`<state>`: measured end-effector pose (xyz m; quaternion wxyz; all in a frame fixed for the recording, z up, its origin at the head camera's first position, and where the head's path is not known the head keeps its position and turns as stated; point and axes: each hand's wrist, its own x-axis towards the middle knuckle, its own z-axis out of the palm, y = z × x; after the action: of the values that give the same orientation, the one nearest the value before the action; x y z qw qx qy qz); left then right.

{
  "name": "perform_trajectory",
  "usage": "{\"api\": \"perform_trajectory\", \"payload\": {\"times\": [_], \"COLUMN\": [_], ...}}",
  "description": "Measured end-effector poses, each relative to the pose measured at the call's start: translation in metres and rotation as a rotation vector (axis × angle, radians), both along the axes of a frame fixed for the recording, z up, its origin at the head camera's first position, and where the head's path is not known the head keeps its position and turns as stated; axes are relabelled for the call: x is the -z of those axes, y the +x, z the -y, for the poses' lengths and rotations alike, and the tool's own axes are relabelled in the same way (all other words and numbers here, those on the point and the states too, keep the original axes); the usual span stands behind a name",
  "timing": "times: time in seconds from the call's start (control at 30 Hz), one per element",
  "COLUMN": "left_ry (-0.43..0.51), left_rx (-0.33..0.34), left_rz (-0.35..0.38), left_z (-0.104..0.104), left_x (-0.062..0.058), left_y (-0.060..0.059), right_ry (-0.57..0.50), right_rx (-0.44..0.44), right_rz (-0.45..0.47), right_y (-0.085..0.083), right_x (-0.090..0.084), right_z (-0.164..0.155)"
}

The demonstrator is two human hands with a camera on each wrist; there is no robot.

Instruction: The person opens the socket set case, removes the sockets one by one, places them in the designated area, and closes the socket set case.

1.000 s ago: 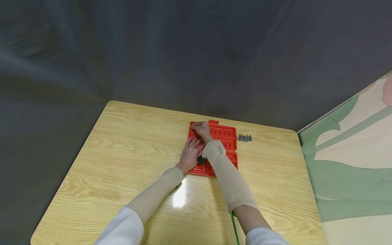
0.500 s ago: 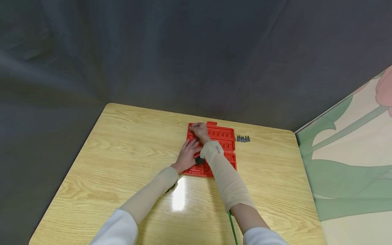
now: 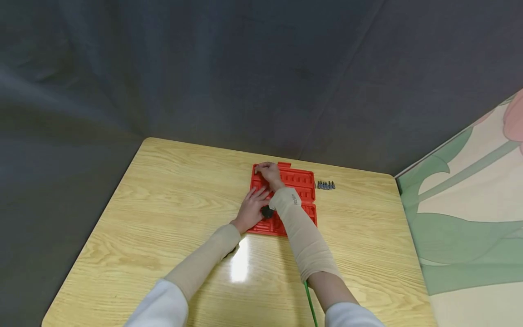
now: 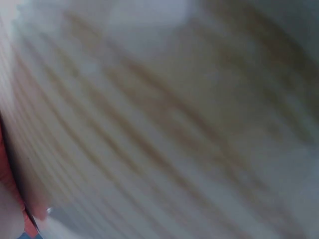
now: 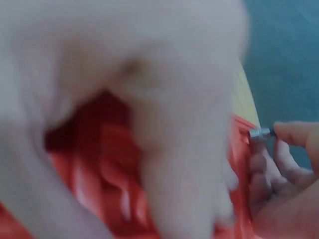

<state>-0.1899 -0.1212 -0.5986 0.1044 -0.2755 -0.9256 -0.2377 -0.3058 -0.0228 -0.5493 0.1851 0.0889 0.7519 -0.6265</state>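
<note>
The red case (image 3: 300, 193) lies open and flat on the wooden table (image 3: 163, 218), a little right of the middle of the head view. Nearest to me I see two arms in tan sleeves reaching up from the bottom of the frame. My left hand (image 3: 251, 209) lies flat on the near left part of the case, with its fingers straight and spread, pressing down and holding nothing. A small black thing (image 3: 267, 211) sits just beside it, tucked against my right wrist. I cannot tell what it is. Farther up, my right hand (image 3: 269, 172) is at the far left corner of the case with its fingers curled. In the right wrist view, its fingertips (image 5: 291, 133) pinch a small silver bit (image 5: 260, 133) at the edge of the case, at the right side of that frame. The left wrist view shows only blurry wood. Farthest off, a short row of grey bits (image 3: 326, 185) lies on the table just right of the case, near the table's back edge.
</note>
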Motion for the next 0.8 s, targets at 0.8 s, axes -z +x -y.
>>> {"api": "perform_trajectory", "payload": {"times": [0.8], "left_ry": [-0.010], "left_rx": [-0.009], "left_rz": [0.119], "left_z": [0.025], "left_x": [-0.017], "left_y": [-0.006], "right_ry": [-0.342], "right_rx": [0.070], "right_rz": [0.236], "right_y": [-0.005], "right_x": [-0.035], "right_z": [-0.066]}}
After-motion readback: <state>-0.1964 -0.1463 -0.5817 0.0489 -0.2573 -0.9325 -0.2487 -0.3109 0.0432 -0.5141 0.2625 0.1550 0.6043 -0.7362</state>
